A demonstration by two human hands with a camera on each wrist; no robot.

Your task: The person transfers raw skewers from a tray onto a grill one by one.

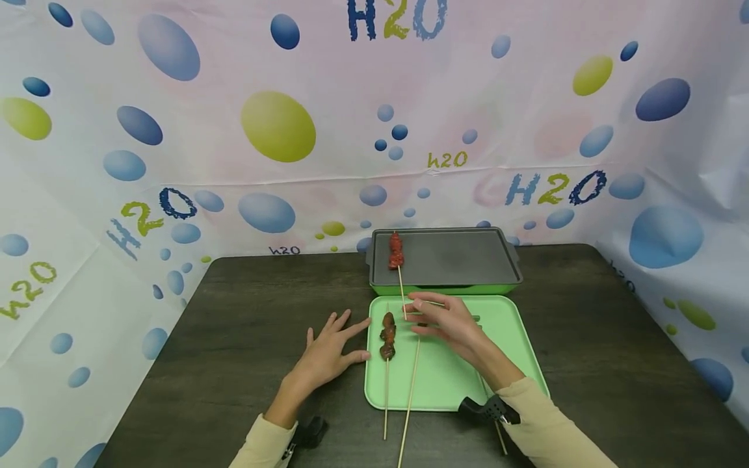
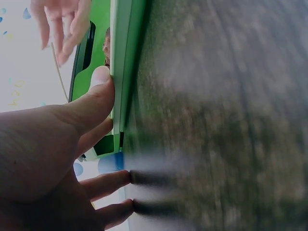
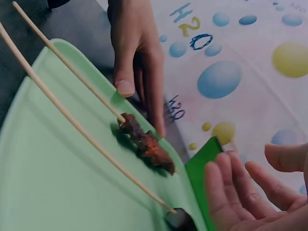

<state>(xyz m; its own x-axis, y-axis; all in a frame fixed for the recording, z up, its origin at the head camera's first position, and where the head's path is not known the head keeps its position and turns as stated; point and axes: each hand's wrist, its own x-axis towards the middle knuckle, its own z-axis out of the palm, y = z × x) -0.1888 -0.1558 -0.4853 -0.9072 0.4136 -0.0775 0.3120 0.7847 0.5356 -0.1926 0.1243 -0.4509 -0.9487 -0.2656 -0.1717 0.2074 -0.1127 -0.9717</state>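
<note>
My left hand (image 1: pixel 326 354) rests on the dark table with its fingers spread, thumb and index fingertip at the left rim of the light green tray (image 1: pixel 456 396). Inside that rim lies a skewer of browned meat (image 1: pixel 387 336), also seen in the right wrist view as a meat skewer (image 3: pixel 147 147). My right hand (image 1: pixel 447 325) hovers over the tray's far part, fingers apart and slightly bent, nothing gripped between them. Close by its fingertips is the bare stick of a red meat skewer (image 1: pixel 396 252), whose meat lies on the grill plate's left end.
Behind the tray stands a grey grill plate (image 1: pixel 450 257) with a green base. A second skewer's stick (image 1: pixel 409 403) overhangs the tray's near edge; its dark tip (image 3: pixel 181 220) shows in the right wrist view. Another stick (image 1: pixel 500 437) passes under the right wrist. A patterned curtain (image 1: pixel 328 117) hangs behind.
</note>
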